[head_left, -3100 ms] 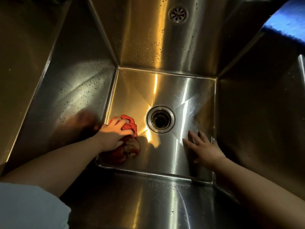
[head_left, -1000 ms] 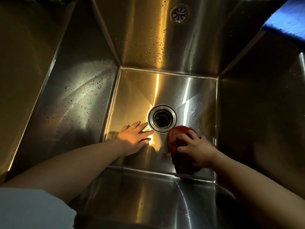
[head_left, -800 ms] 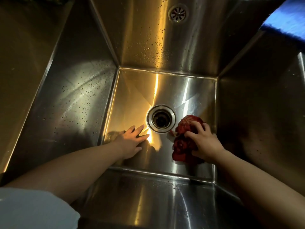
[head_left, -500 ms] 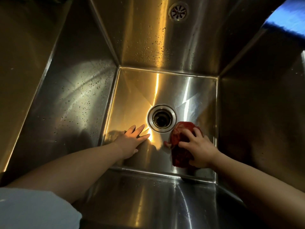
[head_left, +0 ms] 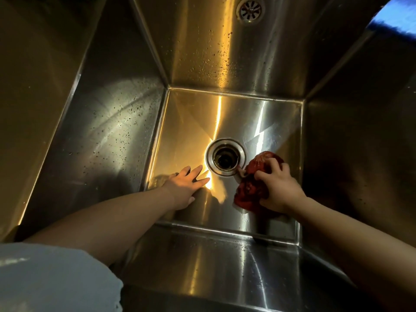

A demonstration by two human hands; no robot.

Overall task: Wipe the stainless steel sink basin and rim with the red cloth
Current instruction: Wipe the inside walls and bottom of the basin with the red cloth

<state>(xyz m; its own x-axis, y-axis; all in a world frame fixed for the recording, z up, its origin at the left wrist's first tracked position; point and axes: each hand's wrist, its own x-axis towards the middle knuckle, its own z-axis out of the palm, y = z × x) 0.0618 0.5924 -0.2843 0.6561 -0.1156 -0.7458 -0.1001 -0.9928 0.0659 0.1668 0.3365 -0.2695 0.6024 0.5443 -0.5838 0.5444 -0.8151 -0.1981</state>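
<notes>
Pinching the bunched red cloth (head_left: pixel 252 188) in the right hand (head_left: pixel 278 190), fingers curled over its top, grip closed on the fabric. Pressed against the floor of the sink basin (head_left: pixel 227 113), just right of the drain (head_left: pixel 225 156), with one small corner of cloth touching the drain's metal ring. Lying in the near right part of the floor, close to the right wall.

Spread flat on the basin floor, left hand (head_left: pixel 185 186), palm down, fingers open and pointing toward the drain, fingertips just short of its ring; holding nothing. Reaching down from the near left, bare forearm, with a pale sleeve (head_left: pixel 54 275) at the near left corner of the view.

Catching warm yellow light on the left and far side of the floor, with a bright streak running from the far wall toward the drain. Dotted with droplets on the left wall and far wall. Set high on the far wall, a small round overflow grate (head_left: pixel 250 10). Showing at the far right edge, a blue patch (head_left: pixel 398 21), too blurred to identify.
</notes>
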